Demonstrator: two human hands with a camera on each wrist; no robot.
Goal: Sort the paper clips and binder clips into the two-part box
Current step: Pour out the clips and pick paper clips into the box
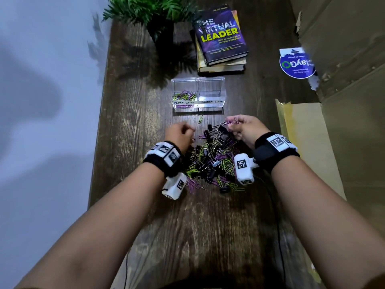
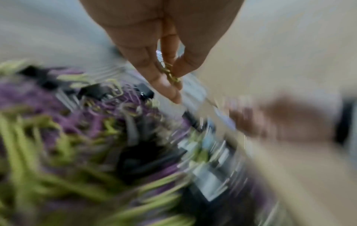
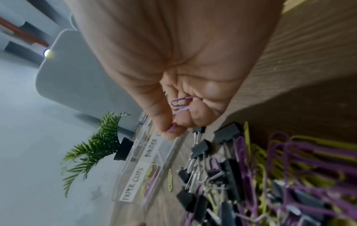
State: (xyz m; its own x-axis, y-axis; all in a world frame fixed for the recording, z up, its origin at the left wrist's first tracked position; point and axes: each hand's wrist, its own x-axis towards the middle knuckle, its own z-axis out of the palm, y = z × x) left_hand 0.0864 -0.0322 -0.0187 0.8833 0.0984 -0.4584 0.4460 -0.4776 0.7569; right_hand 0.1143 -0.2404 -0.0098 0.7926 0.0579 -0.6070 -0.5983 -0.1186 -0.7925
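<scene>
Worktop [image 1: 129, 205]: dark wood grain, long axis running away from the person.
Clip pile [image 1: 210, 161]: nearest thing on the worktop, lying between the two wrists; purple and yellow-green paper clips tangled with black binder clips, pointing every way; too many and too overlapped to count.
Left hand [image 1: 180, 133]: over the pile's far-left edge, fingers curled; in the left wrist view the thumb and fingertips [image 2: 166, 85] pinch a small bunch of yellow-green paper clips [image 2: 171, 73]; number cannot be told through the blur.
Right hand [image 1: 242, 127]: over the pile's far-right edge, fingers closed round purple paper clips [image 3: 180, 104]; at least two show; their ends stick out toward the box.
Stray paper clip [image 1: 200, 119]: one, yellow-green, alone on the worktop between pile and box, long axis pointing roughly at the box.
Two-part box [image 1: 198, 105]: clear plastic, long axis across the worktop; two compartments labelled PAPER CLIPS (left) and BINDER CLIPS (right); left holds mixed paper clips.
Books [image 1: 220, 40]: two, stacked, beyond the box.
Potted plant [image 1: 154, 15]: one, far left.
</scene>
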